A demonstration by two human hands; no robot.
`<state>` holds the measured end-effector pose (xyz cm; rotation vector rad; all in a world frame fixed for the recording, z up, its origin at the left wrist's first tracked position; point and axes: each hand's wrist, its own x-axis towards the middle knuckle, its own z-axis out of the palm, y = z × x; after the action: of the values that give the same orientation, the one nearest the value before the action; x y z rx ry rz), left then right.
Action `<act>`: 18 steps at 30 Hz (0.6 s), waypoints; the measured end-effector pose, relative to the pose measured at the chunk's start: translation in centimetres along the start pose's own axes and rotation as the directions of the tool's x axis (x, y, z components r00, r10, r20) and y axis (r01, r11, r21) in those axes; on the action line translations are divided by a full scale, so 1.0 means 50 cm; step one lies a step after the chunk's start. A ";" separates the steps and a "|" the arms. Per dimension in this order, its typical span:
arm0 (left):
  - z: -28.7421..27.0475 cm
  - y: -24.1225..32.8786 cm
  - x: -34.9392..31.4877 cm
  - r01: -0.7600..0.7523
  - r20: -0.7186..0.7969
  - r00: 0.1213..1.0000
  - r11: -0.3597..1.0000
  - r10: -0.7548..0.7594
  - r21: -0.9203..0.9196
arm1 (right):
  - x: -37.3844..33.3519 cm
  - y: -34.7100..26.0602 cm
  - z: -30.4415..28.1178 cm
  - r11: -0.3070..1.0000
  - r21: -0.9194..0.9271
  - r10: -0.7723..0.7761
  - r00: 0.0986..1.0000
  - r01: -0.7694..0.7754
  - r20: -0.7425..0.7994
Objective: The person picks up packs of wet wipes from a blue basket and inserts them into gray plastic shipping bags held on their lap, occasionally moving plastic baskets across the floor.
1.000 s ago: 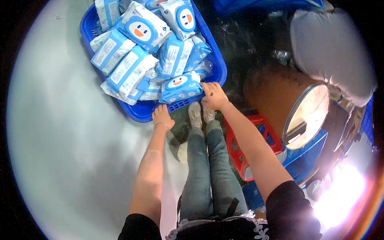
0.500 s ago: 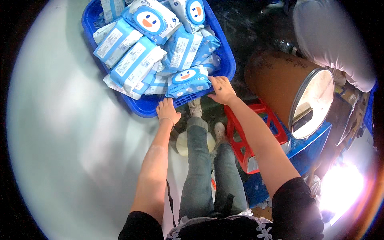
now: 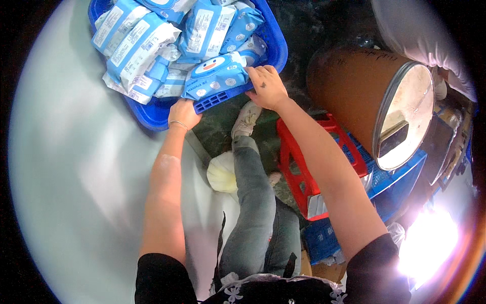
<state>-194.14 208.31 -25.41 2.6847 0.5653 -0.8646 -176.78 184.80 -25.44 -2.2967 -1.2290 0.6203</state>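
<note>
A blue plastic basket (image 3: 279,48) is piled with blue and white soft packs of wipes (image 3: 205,30), and its top is cut off by the upper edge of the picture. My left hand (image 3: 184,113) is closed on the near rim, its fingers partly hidden behind the rim and a pack. Further right along the same rim, my right hand (image 3: 268,88) grips near the corner. Its fingertips are beside a pack with a round cartoon face (image 3: 216,76), which lies against the near wall between both hands.
To the right lies a brown drum (image 3: 349,91) with a dark flat object in its pale opening. A red plastic crate (image 3: 304,195) and a blue crate (image 3: 400,177) are below it. A pale smooth surface (image 3: 81,177) fills the left side. A pale yellow bundle (image 3: 221,172) is by my legs.
The basket with its packs has shifted up and left in the view, both hands moving with it. One foot has stepped forward.
</note>
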 end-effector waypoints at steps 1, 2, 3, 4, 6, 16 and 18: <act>-0.001 0.002 -0.004 0.007 0.016 1.000 1.000 -0.006 -0.007 | -0.002 -0.002 0.002 1.000 0.000 0.005 1.000 -0.005 0.007; -0.006 0.006 -0.007 0.011 0.030 0.999 1.000 -0.011 -0.007 | -0.002 -0.001 0.006 1.000 0.002 0.012 1.000 -0.012 0.010; -0.001 0.001 -0.007 -0.033 0.002 0.999 0.999 0.033 0.016 | -0.003 0.003 0.008 1.000 0.003 0.005 1.000 -0.005 -0.006; -0.004 0.003 -0.002 -0.025 0.012 1.000 0.999 0.024 0.028 | -0.003 0.010 0.008 1.000 0.004 -0.002 1.000 0.002 -0.023; -0.012 0.015 -0.003 -0.016 0.044 0.999 0.999 0.013 0.052 | -0.012 0.008 0.010 1.000 0.008 -0.013 0.999 0.013 -0.036; 0.014 -0.002 -0.011 -0.090 -0.039 0.994 0.982 0.098 0.163 | -0.020 0.011 0.024 0.996 -0.079 -0.053 0.986 0.040 -0.161; 0.015 0.001 -0.022 -0.104 -0.084 0.989 0.977 0.122 0.188 | -0.027 0.003 0.027 0.994 -0.104 -0.045 0.981 0.025 -0.190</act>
<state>-195.30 207.69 -25.33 2.9042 0.3639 -0.7970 -178.12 183.81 -26.37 -2.3482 -1.2299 0.3207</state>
